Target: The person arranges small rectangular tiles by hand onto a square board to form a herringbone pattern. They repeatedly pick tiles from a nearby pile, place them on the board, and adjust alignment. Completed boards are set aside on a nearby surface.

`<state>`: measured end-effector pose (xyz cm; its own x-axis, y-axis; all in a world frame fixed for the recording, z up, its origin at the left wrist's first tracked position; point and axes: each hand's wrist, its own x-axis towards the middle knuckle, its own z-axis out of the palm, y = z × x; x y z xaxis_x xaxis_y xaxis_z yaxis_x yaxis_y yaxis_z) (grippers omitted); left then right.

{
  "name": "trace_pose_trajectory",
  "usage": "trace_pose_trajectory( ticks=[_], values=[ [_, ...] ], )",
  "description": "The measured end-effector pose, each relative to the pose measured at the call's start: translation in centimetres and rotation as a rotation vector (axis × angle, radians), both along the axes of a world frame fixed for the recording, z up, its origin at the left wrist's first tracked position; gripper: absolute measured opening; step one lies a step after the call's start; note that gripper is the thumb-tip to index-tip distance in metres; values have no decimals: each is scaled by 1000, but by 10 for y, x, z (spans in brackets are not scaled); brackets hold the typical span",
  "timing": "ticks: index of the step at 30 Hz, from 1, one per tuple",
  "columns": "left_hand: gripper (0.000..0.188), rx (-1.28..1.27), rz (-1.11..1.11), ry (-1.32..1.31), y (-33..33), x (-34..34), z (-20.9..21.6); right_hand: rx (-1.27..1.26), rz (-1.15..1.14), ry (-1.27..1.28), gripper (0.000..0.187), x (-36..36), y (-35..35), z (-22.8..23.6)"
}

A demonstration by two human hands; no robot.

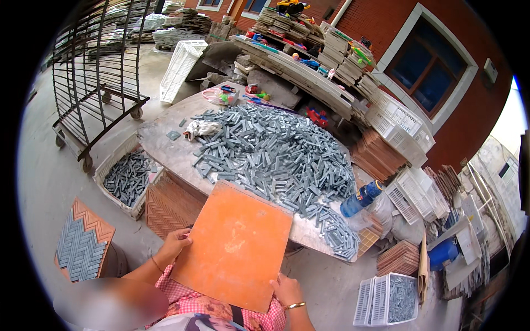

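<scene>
A flat, square orange board is tilted up in front of my body, its plain face showing. My left hand is closed on its left edge. My right hand, with a bracelet at the wrist, grips its lower right edge. Just beyond the board, a big heap of small grey strip tiles covers most of a pale table. Partly behind the board, left of it, is a stack of brown trays with a herringbone pattern.
At the left stand a white crate of grey strips and an orange tray partly filled with strips. A wheeled metal cage is farther back. A blue bottle stands on the table's right; another white crate is lower right.
</scene>
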<state>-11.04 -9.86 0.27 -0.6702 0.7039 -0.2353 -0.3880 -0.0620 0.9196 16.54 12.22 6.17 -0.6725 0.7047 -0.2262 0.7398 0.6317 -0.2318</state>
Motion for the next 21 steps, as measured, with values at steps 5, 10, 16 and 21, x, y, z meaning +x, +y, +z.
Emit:
trace_pose_trajectory(
  ticks=[5,10,16,21],
  values=[
    [60,-174,11,363,16,-21,-19,-26,-71,552,48,-25,38,-6],
    [65,-187,54,685,62,-40,-12,2,-77,774,64,-64,48,-67],
    [60,-289,28,814,74,-34,0,24,-7,755,66,-74,59,-67],
    [58,-325,67,765,78,-39,1,45,-16,726,63,-76,59,-65]
  ],
)
